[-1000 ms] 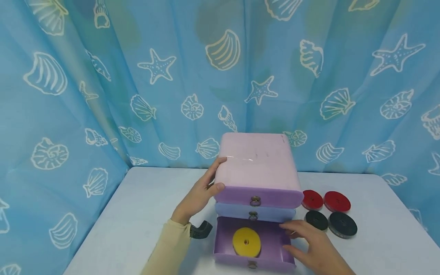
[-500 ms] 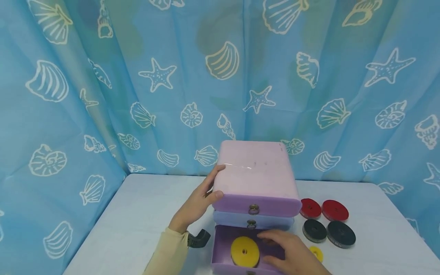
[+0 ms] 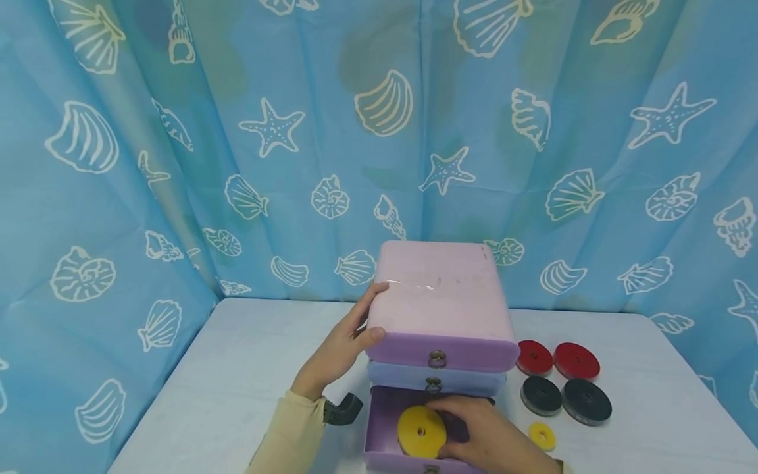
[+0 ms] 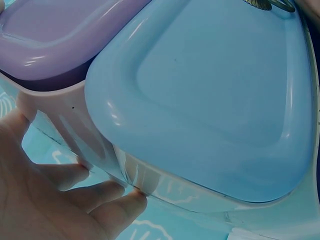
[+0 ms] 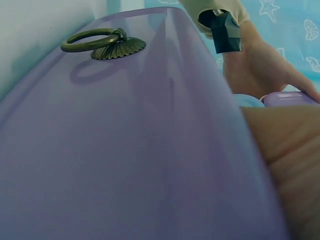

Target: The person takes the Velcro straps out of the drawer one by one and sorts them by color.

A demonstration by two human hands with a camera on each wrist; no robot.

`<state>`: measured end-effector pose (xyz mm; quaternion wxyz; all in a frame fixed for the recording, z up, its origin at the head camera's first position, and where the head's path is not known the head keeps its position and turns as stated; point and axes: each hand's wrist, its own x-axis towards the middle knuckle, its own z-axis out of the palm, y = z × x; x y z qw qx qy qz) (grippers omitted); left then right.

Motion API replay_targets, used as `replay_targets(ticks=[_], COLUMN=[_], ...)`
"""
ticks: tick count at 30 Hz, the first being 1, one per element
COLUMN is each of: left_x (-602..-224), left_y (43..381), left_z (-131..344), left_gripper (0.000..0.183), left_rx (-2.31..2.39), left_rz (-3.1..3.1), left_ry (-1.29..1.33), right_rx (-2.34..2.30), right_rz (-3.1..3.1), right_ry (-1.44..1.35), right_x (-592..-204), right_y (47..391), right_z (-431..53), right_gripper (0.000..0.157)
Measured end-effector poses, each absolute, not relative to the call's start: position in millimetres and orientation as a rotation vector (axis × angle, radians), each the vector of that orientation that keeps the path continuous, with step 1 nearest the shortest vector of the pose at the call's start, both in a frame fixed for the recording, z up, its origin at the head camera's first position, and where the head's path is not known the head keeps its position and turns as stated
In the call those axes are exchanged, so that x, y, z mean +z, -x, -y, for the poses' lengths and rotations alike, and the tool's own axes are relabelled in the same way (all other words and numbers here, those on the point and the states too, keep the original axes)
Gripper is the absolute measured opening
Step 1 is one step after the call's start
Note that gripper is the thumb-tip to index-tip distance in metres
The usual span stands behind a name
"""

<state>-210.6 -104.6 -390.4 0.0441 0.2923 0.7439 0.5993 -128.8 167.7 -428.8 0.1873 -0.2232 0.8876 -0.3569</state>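
A three-drawer box [image 3: 444, 283] stands on the table, its pink top facing up. The bottom purple drawer [image 3: 385, 421] is pulled out, with a large yellow ribbon roll [image 3: 417, 431] inside. My right hand [image 3: 488, 431] reaches into this drawer and holds the roll's right edge between thumb and fingers. My left hand [image 3: 340, 342] rests on the box's left side, fingers spread along the wall and top edge. In the left wrist view, the blue middle drawer [image 4: 210, 100] is pushed in and the left fingertips touch the side wall. The right wrist view shows the purple drawer's front [image 5: 135, 150] and ring pull [image 5: 95, 40].
Right of the box lie two red ribbon rolls [image 3: 576, 361], two black ribbon rolls [image 3: 586, 401] and a small yellow ring [image 3: 541, 436]. A blue shell-patterned curtain [image 3: 331, 131] hangs behind the white table [image 3: 237, 368].
My right hand has moved left from the drawer's right edge to the yellow roll and taken hold of it. The small yellow ring has come into view. The left hand has stayed on the box.
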Motion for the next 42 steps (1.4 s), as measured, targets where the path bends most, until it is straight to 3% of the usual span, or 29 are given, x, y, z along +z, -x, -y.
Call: replay_targets(ticks=[16,42], left_x=[-391.1,-388.3], left_y=[211.0,209.7], left_z=[105.8,104.3], left_gripper=[0.07,0.073], left_rx=[1.825,1.816], left_rz=[-2.276,-2.281], left_ry=[-0.885,-0.893], right_rx=[-0.914,-0.881], right_rz=[-2.548,-2.571], right_ry=[0.822,0.768], right_x=[-443.1,-450.4], right_y=[138.5,143.8], right_z=[-160.1,-153.3], right_gripper=[0.062,0.065])
